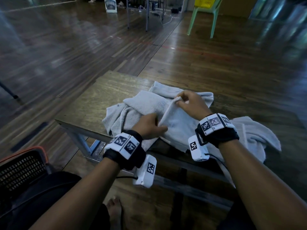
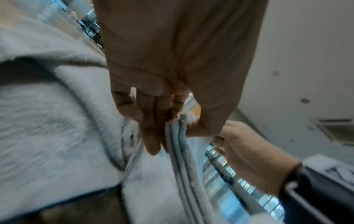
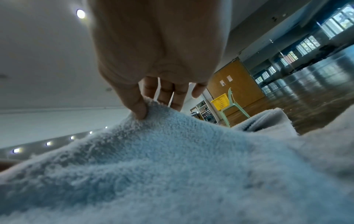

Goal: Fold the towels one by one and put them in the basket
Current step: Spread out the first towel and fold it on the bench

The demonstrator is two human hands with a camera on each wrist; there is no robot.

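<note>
Item: towel (image 1: 179, 125) on my desk (image 1: 93, 103); left hand (image 1: 149, 126) and right hand (image 1: 191, 103) each pinch one end of its raised edge.

A person seated at a low wooden table (image 1: 103, 97) works on a pale grey towel (image 1: 179, 123), the right hand (image 1: 191, 103) pinching one corner of its raised edge, the left hand (image 1: 150, 125) pinching the nearer end of the same edge. More grey towels (image 1: 139, 105) lie heaped beneath and to the right, one draping over the table's near edge. Both wrists carry black straps with white marker-printed blocks. A dark mesh basket (image 1: 21, 170) with an orange rim sits at lower left. Beyond, on the polished wood floor (image 1: 66, 47), a green plastic chair (image 1: 206, 19) holds a yellow basket (image 1: 206, 2).
</note>
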